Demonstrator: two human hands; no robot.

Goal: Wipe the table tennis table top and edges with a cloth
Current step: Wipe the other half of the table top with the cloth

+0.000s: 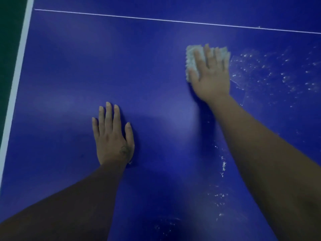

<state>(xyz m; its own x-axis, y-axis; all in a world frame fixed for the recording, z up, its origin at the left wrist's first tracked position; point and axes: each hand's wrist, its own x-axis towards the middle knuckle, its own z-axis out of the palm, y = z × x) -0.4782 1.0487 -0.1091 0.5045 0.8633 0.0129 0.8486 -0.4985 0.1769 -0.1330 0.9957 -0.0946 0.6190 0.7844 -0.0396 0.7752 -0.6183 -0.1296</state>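
The blue table tennis table top [73, 70] fills the view. My right hand [211, 73] lies flat with straight fingers on a pale grey-white cloth [191, 56], pressing it onto the table right of centre. The cloth shows beyond the fingertips and at the hand's left side. My left hand [112, 136] rests flat on the bare blue surface nearer to me, fingers straight and together, holding nothing.
A thin white centre line [173, 20] crosses the far part of the table. The white border stripe [16, 80] marks the left edge, with dark green floor [10, 32] beyond. Droplets and wet streaks [278, 73] speckle the surface right of the cloth and near my right forearm.
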